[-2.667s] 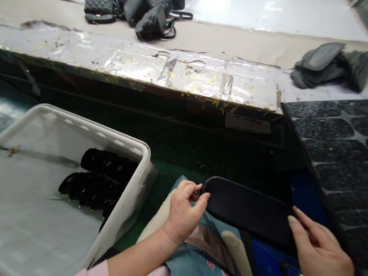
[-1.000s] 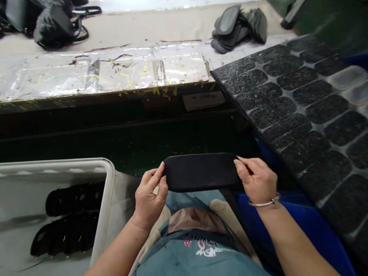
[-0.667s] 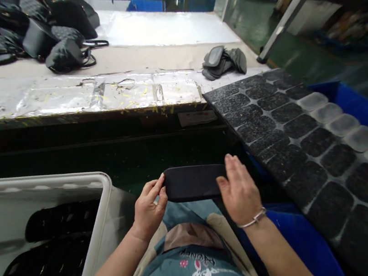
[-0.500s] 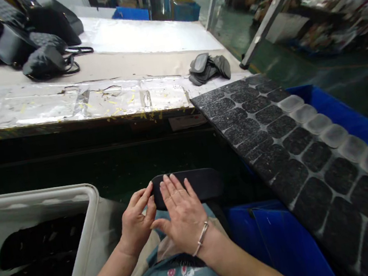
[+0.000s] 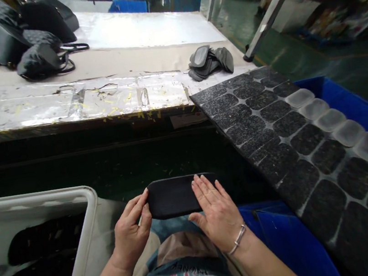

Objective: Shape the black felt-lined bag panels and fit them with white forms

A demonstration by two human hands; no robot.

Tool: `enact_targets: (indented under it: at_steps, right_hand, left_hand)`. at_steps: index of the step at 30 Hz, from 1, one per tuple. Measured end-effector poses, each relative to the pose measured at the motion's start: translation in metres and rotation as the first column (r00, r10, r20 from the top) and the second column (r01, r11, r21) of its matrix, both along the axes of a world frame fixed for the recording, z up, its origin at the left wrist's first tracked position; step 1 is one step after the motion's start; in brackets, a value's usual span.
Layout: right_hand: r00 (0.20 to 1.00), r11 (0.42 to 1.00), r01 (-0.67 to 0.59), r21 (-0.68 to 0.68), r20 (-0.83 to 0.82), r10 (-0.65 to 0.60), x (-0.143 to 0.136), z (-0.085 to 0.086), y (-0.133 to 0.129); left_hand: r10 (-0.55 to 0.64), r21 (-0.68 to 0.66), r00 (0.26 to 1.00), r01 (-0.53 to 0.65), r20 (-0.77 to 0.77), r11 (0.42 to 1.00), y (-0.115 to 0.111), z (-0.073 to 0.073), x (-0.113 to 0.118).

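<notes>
A flat black oblong piece with rounded corners [image 5: 172,198] lies level above my lap. My left hand [image 5: 133,226] pinches its left end between thumb and fingers. My right hand [image 5: 216,211] rests palm down near its right end, fingers stretched out and lying on the surface, thumb at the near edge. The far right end of the piece is partly hidden under these fingers.
A white bin [image 5: 92,202] with black pieces stands at left. A slanted board [image 5: 283,139] with dark rounded patches and pale pads is at right, near blue bins [image 5: 289,242]. Black bags [image 5: 41,60] and grey pieces [image 5: 209,62] lie on the worktable [image 5: 112,95].
My right hand has slid right along the black piece, from near its left end toward its right end. My left hand has shifted slightly left, still at the left end.
</notes>
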State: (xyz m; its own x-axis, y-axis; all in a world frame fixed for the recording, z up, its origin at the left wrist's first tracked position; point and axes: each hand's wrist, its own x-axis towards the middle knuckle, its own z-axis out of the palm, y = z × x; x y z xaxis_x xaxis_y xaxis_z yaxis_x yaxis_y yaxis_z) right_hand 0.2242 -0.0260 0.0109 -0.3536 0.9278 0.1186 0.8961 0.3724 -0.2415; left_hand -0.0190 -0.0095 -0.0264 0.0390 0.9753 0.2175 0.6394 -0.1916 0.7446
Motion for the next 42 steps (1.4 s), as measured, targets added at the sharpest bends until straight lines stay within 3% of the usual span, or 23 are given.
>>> enact_targets:
  at_steps: [6,9,11,12,14,16,19,22,36,42]
  right_hand:
    - [1.000,0.994,-0.022,0.110,0.009,0.021,0.029,-0.017,-0.002]
    - [1.000,0.989,-0.020,0.146,-0.015,0.022,0.026,-0.021,-0.002]
    - [0.999,0.986,-0.034,0.163,-0.005,0.035,0.025,-0.023,-0.003]
    - [0.999,0.984,-0.044,0.171,0.007,0.043,0.025,-0.024,-0.003]
    - [0.997,0.979,-0.073,0.189,0.034,0.068,0.026,-0.025,-0.005]
    - [0.994,0.976,-0.097,0.197,0.059,0.087,0.029,-0.026,-0.006]
    - [0.990,0.978,-0.127,0.169,0.088,0.113,0.033,-0.027,-0.007]
    - [0.988,0.983,-0.127,0.131,0.109,0.113,0.033,-0.025,-0.006]
    - [0.987,0.993,-0.073,0.090,0.148,0.060,0.024,-0.016,-0.003]
    - [0.996,0.997,-0.043,0.066,0.083,0.037,0.022,-0.017,-0.004]
  left_hand:
    - [-0.010,-0.033,1.000,0.009,-0.020,0.999,-0.003,0.007,0.003]
    - [0.048,0.004,0.981,-0.048,-0.186,0.999,-0.010,0.027,0.007]
    - [0.041,0.097,0.965,-0.016,-0.258,0.995,-0.016,0.047,0.021]
    - [-0.057,0.102,0.958,0.089,-0.282,0.991,-0.018,0.057,0.032]
    - [-0.372,0.006,0.868,0.396,-0.329,0.918,-0.020,0.073,0.057]
    - [-0.453,-0.046,0.817,0.469,-0.357,0.882,-0.017,0.081,0.079]
    - [-0.437,-0.096,0.784,0.443,-0.440,0.891,-0.008,0.077,0.097]
    - [-0.415,-0.101,0.756,0.425,-0.507,0.899,-0.003,0.065,0.096]
    - [-0.373,-0.088,0.718,0.401,-0.588,0.912,0.007,0.049,0.015]
    - [-0.349,-0.077,0.671,0.400,-0.655,0.913,0.009,0.042,0.004]
